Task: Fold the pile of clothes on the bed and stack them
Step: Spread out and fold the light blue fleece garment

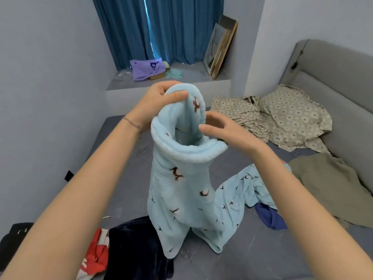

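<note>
Above the bed point(252, 251), the left hand point(157, 102) pinched the top rim of a blue fleece point(181, 190) between thumb and fingers point(178, 95), holding it up so that its lower end trailed on the bed. The right hand point(228, 131) was at the open rim, fingers half curled; whether they gripped the cloth I could not tell. I judge the step was straightening this piece before folding. Next it needed a shake and a flat free patch. Around lay a matching blue piece point(244, 188), a navy garment point(137, 245), a red one point(96, 257) and an olive one point(327, 182), crowding the near space. Nothing looked stacked yet. Pillows point(292, 114) lay farther off.
</note>
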A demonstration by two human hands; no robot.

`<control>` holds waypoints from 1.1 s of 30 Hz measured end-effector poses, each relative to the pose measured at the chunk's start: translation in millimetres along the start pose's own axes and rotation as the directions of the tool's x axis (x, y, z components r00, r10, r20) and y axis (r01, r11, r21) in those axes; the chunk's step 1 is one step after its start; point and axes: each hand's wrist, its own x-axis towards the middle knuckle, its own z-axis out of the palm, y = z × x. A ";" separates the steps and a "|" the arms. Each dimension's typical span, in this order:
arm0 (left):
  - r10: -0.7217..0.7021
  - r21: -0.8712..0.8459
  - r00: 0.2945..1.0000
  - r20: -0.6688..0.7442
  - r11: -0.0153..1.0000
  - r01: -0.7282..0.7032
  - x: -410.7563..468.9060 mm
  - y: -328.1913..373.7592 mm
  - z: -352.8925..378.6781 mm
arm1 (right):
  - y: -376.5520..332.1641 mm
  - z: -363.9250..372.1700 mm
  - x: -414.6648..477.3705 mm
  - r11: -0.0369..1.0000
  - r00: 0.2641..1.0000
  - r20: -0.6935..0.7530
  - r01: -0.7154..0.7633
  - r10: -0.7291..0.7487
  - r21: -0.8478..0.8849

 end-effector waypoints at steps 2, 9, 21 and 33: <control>0.033 -0.002 0.999 0.042 0.999 -0.033 5.1 5.5 -1.5 | -1.8 3.6 -0.9 0.995 1.000 -0.009 0.025 -0.024 0.095; -0.038 -0.072 0.984 0.172 0.996 0.051 20.7 -8.1 3.3 | 5.7 13.6 9.5 0.965 0.999 0.023 -0.043 0.039 0.259; -0.538 0.406 0.843 0.001 0.771 0.491 9.4 -133.3 10.5 | 61.1 8.4 29.3 0.873 0.846 -0.398 -0.149 0.355 0.464; -0.641 -0.421 0.750 -0.166 0.734 0.533 -26.9 -179.7 64.3 | 95.8 1.5 14.2 0.589 0.818 -0.155 -0.253 0.554 0.767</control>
